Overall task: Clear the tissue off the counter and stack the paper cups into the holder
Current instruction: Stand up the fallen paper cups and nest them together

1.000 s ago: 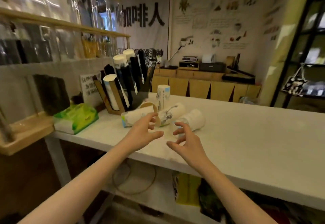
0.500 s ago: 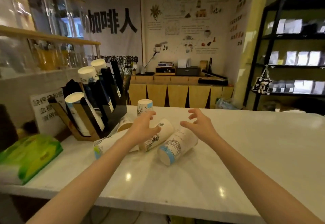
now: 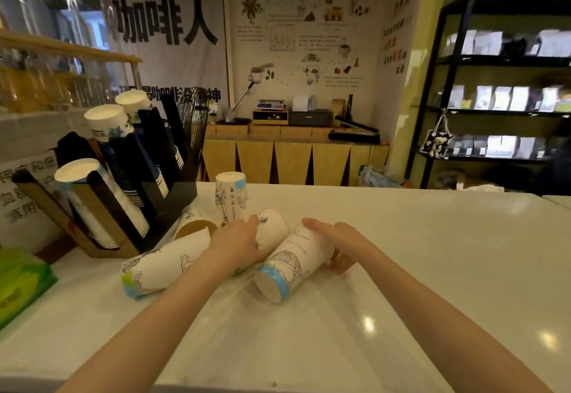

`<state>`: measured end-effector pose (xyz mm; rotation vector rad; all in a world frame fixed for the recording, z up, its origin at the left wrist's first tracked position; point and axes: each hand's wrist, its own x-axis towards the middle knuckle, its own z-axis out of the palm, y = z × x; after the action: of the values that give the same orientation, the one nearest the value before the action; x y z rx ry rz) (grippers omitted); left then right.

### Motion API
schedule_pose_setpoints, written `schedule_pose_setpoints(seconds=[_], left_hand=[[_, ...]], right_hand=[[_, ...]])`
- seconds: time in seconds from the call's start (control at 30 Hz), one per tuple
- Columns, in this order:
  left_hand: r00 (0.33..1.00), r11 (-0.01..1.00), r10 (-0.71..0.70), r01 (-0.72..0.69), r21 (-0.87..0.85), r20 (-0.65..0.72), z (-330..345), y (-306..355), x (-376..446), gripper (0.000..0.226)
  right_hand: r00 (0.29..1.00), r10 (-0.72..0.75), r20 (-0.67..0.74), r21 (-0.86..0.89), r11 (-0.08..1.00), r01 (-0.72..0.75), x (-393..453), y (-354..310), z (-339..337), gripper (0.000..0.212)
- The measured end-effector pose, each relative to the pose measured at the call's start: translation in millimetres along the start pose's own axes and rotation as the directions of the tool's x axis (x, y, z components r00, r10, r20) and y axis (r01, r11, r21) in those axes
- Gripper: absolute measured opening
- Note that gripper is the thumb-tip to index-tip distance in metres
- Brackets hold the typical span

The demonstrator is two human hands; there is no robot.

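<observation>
Several stacks of white printed paper cups lie on their sides on the white counter [image 3: 432,269]. My left hand [image 3: 238,243] lies over the middle stack [image 3: 273,226], fingers wrapped on it. My right hand [image 3: 336,239] closes around the right stack [image 3: 290,264], whose blue-banded end faces me. A third stack [image 3: 163,267] lies to the left, with a brown-lined cup [image 3: 194,227] behind it. One stack [image 3: 231,196] stands upside down behind my hands. The black and wooden cup holder [image 3: 123,182] at the left carries cup stacks. A green tissue pack [image 3: 18,284] sits at the far left edge.
A paper sign [image 3: 21,195] leans behind the holder under a wooden shelf [image 3: 61,49]. A wooden back counter [image 3: 293,154] with small machines stands beyond. Black shelving [image 3: 500,99] with bags is at the right.
I have stepped closer to the counter. Both hands went forward and down from hovering above the cups onto two lying stacks.
</observation>
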<state>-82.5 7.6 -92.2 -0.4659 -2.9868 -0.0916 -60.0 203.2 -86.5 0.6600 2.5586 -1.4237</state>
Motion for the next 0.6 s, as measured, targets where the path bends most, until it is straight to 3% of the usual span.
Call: schedule_pose_setpoints(seconds=[0.1,0.17,0.27,0.33,0.47,0.6], left_hand=[[1.000,1.000,-0.013,0.013,0.014,-0.026,5.0,0.1,0.4,0.070],[0.999,0.999,-0.020,0.021,0.025,-0.047,9.2,0.6,-0.2,0.069],[0.995,0.998,-0.033,0.038,0.049,-0.090,11.4,2.1,-1.4,0.066],[0.995,0.998,-0.045,0.048,0.033,-0.087,7.9,5.0,-1.8,0.072],[0.988,0.973,-0.136,0.121,-0.199,-0.068,-5.8,9.1,-3.5,0.086],[0.976,0.844,-0.209,0.153,-0.514,-0.053,-25.1,8.9,-10.6,0.097]], right_hand=[[0.995,0.016,0.094,0.149,0.988,-0.030,3.7,-5.9,-5.6,0.080],[0.993,-0.046,0.111,0.182,0.983,0.025,3.7,-10.1,-17.4,0.077],[0.972,-0.230,-0.053,0.172,0.956,0.236,1.2,-18.0,-35.9,0.072],[0.916,-0.367,-0.163,0.069,0.922,0.382,-6.8,-20.2,-43.6,0.071],[0.813,-0.532,-0.237,-0.047,0.842,0.537,-24.9,-6.2,-44.4,0.087],[0.789,-0.572,-0.225,-0.084,0.818,0.569,-27.4,8.7,-42.1,0.095]])
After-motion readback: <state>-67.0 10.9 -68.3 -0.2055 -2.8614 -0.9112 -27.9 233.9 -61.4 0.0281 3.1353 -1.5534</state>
